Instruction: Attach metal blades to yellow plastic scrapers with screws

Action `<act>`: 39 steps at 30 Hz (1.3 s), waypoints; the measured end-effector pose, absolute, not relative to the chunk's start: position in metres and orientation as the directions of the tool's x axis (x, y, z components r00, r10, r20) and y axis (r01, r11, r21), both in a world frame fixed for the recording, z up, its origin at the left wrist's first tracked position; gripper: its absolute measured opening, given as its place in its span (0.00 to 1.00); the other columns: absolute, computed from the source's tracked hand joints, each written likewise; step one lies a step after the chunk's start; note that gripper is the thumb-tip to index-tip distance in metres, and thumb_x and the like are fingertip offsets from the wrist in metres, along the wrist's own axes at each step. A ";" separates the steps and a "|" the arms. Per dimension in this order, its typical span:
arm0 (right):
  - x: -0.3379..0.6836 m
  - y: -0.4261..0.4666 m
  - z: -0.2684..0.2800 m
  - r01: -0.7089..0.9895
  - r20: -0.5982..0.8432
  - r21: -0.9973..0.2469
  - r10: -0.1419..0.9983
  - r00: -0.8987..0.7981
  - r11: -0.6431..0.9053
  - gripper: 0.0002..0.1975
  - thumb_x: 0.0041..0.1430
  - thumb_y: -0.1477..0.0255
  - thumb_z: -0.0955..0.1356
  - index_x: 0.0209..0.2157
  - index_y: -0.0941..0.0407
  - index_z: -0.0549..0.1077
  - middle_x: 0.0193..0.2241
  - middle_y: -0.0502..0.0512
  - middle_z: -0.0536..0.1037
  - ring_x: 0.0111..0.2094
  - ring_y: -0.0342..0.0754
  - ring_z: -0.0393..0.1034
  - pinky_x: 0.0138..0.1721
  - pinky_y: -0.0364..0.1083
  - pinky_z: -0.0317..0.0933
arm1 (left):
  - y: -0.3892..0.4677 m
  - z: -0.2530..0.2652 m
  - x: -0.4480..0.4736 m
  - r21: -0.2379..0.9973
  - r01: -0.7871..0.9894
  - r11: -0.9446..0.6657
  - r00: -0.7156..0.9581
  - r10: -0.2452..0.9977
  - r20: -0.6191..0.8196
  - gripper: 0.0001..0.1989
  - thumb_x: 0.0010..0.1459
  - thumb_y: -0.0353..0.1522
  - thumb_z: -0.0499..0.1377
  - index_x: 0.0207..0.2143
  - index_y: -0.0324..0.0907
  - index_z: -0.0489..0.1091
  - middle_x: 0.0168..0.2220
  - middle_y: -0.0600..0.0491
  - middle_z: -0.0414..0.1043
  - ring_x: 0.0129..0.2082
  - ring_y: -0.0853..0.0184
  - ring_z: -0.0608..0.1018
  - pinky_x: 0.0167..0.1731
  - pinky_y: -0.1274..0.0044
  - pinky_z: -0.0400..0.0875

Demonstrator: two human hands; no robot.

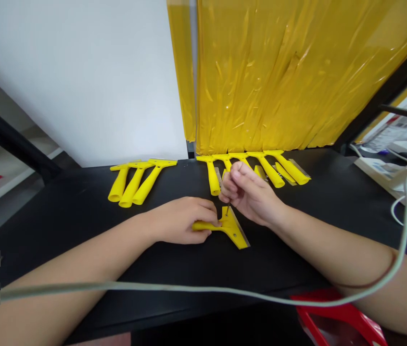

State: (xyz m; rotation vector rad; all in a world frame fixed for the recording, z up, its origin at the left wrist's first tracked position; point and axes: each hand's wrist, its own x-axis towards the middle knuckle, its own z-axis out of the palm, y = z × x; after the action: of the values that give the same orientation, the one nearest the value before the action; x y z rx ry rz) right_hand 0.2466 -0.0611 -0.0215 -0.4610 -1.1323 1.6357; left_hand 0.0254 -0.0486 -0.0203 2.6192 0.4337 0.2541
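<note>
My left hand (185,221) is closed around the handle of a yellow scraper (230,230), which lies on the black tabletop with its metal blade toward the right. Two screw spots show on the scraper's head. Above it, my right hand (248,192) is closed on a thin metal driver (228,209). Only the driver's slim shaft shows, its tip at the upper screw; the rest is hidden in my fingers. Behind my right hand lies a row of yellow scrapers (270,173), some with blades and loose yellow pieces beside them.
Three more yellow scrapers (146,182) lie at the back left on the black table (174,269). A white panel (98,81) and yellow sheeting (279,72) stand behind. A pale cable (196,289) crosses in front of my arms. A red object (344,312) sits below right.
</note>
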 end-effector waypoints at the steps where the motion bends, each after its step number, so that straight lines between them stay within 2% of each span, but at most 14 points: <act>1: 0.247 -0.061 -0.022 -0.515 0.233 -0.857 0.898 -0.374 0.008 0.16 0.63 0.58 0.76 0.34 0.51 0.67 0.29 0.46 0.67 0.29 0.44 0.61 0.35 0.46 0.63 | -0.049 -0.020 0.025 0.478 0.259 -0.839 0.932 0.347 0.105 0.13 0.61 0.25 0.62 0.47 0.44 0.80 0.46 0.48 0.80 0.45 0.62 0.83 0.48 0.75 0.76; 4: 0.249 -0.057 -0.021 -0.462 0.206 -0.887 0.905 -0.372 0.012 0.18 0.63 0.56 0.75 0.32 0.52 0.69 0.32 0.50 0.71 0.34 0.47 0.67 0.37 0.48 0.66 | -0.049 -0.019 0.025 0.475 0.257 -0.842 0.932 0.346 0.109 0.15 0.61 0.24 0.62 0.48 0.44 0.80 0.47 0.48 0.80 0.44 0.62 0.83 0.47 0.75 0.76; 7: 0.251 -0.054 -0.021 -0.465 0.152 -0.884 0.905 -0.397 -0.056 0.18 0.66 0.52 0.71 0.34 0.51 0.69 0.21 0.43 0.58 0.23 0.44 0.54 0.32 0.48 0.63 | -0.049 -0.018 0.025 0.474 0.267 -0.839 0.929 0.354 0.104 0.15 0.61 0.25 0.62 0.48 0.44 0.80 0.46 0.48 0.80 0.43 0.63 0.83 0.47 0.76 0.76; 9: 0.250 -0.055 -0.022 -0.494 0.142 -0.866 0.909 -0.392 -0.078 0.18 0.67 0.50 0.71 0.37 0.49 0.67 0.20 0.40 0.52 0.21 0.43 0.47 0.29 0.46 0.60 | -0.049 -0.018 0.026 0.470 0.275 -0.839 0.928 0.359 0.096 0.14 0.62 0.25 0.62 0.48 0.44 0.81 0.46 0.48 0.80 0.43 0.63 0.83 0.46 0.76 0.76; 13: 0.246 -0.056 -0.022 -0.545 0.173 -0.838 0.930 -0.325 -0.034 0.20 0.63 0.58 0.76 0.34 0.50 0.63 0.28 0.44 0.64 0.27 0.43 0.60 0.34 0.45 0.62 | -0.050 -0.018 0.026 0.465 0.276 -0.841 0.930 0.355 0.091 0.14 0.62 0.26 0.62 0.49 0.44 0.80 0.47 0.48 0.80 0.44 0.62 0.83 0.48 0.75 0.76; 16: 0.248 -0.052 -0.022 -0.516 0.160 -0.856 0.939 -0.303 -0.021 0.18 0.63 0.57 0.75 0.33 0.51 0.66 0.32 0.48 0.69 0.33 0.45 0.65 0.37 0.47 0.65 | -0.050 -0.018 0.025 0.472 0.273 -0.838 0.928 0.358 0.099 0.14 0.62 0.25 0.62 0.48 0.44 0.80 0.47 0.48 0.80 0.44 0.63 0.83 0.47 0.75 0.76; 20: 0.250 -0.052 -0.021 -0.491 0.127 -0.867 0.919 -0.372 -0.079 0.17 0.67 0.53 0.71 0.35 0.50 0.67 0.21 0.42 0.54 0.22 0.44 0.51 0.33 0.47 0.63 | -0.049 -0.019 0.025 0.473 0.272 -0.838 0.929 0.357 0.100 0.14 0.62 0.26 0.62 0.48 0.45 0.80 0.46 0.49 0.80 0.43 0.64 0.83 0.46 0.76 0.76; 22: 0.249 -0.055 -0.020 -0.490 0.130 -0.868 0.918 -0.374 -0.077 0.18 0.67 0.51 0.71 0.37 0.49 0.66 0.20 0.40 0.50 0.21 0.44 0.46 0.31 0.47 0.61 | -0.048 -0.020 0.025 0.467 0.273 -0.841 0.929 0.357 0.101 0.15 0.62 0.26 0.63 0.49 0.45 0.80 0.47 0.49 0.80 0.44 0.63 0.83 0.47 0.76 0.76; 26: 0.248 -0.057 -0.019 -0.516 0.171 -0.856 0.921 -0.349 -0.037 0.21 0.61 0.56 0.76 0.33 0.50 0.62 0.25 0.43 0.60 0.26 0.43 0.56 0.34 0.46 0.61 | -0.049 -0.020 0.025 0.456 0.281 -0.844 0.926 0.363 0.103 0.15 0.61 0.25 0.63 0.49 0.45 0.81 0.47 0.49 0.80 0.44 0.63 0.83 0.47 0.77 0.76; 29: 0.250 -0.055 -0.019 -0.518 0.178 -0.855 0.923 -0.342 -0.027 0.18 0.61 0.60 0.77 0.32 0.52 0.67 0.33 0.47 0.69 0.34 0.44 0.64 0.38 0.46 0.64 | -0.049 -0.020 0.025 0.464 0.280 -0.841 0.927 0.363 0.098 0.15 0.61 0.25 0.63 0.49 0.45 0.81 0.47 0.49 0.80 0.44 0.63 0.84 0.47 0.76 0.77; 31: 0.252 -0.054 -0.020 -0.499 0.168 -0.865 0.907 -0.387 -0.054 0.16 0.64 0.58 0.75 0.32 0.52 0.70 0.31 0.48 0.68 0.33 0.45 0.64 0.39 0.47 0.66 | -0.049 -0.020 0.025 0.467 0.281 -0.838 0.927 0.363 0.094 0.15 0.61 0.25 0.63 0.49 0.45 0.81 0.47 0.49 0.80 0.45 0.63 0.83 0.48 0.76 0.77; 35: 0.252 -0.057 -0.020 -0.493 0.167 -0.866 0.879 -0.446 -0.085 0.16 0.69 0.54 0.71 0.36 0.50 0.70 0.21 0.42 0.53 0.23 0.44 0.52 0.34 0.47 0.64 | -0.048 -0.020 0.025 0.466 0.287 -0.837 0.927 0.365 0.085 0.15 0.62 0.25 0.62 0.50 0.44 0.81 0.47 0.48 0.80 0.45 0.62 0.83 0.49 0.74 0.77; 37: 0.252 -0.059 -0.020 -0.518 0.197 -0.854 0.883 -0.426 -0.059 0.16 0.66 0.55 0.73 0.36 0.49 0.68 0.22 0.42 0.56 0.24 0.43 0.53 0.34 0.46 0.63 | -0.048 -0.020 0.026 0.465 0.290 -0.836 0.926 0.368 0.084 0.15 0.62 0.26 0.62 0.50 0.44 0.81 0.47 0.48 0.80 0.45 0.61 0.84 0.48 0.74 0.77; 39: 0.252 -0.059 -0.020 -0.535 0.218 -0.844 0.893 -0.394 -0.030 0.18 0.62 0.59 0.77 0.34 0.50 0.66 0.27 0.43 0.65 0.28 0.42 0.60 0.36 0.45 0.64 | -0.048 -0.020 0.026 0.467 0.288 -0.836 0.926 0.368 0.088 0.15 0.63 0.26 0.61 0.50 0.44 0.81 0.47 0.47 0.80 0.45 0.61 0.84 0.49 0.74 0.77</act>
State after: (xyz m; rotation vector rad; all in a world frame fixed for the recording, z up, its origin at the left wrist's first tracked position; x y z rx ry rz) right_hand 0.2518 -0.0594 -0.0200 -0.4596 -1.1222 1.6612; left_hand 0.0257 -0.0482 -0.0203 2.6264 0.4727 0.2403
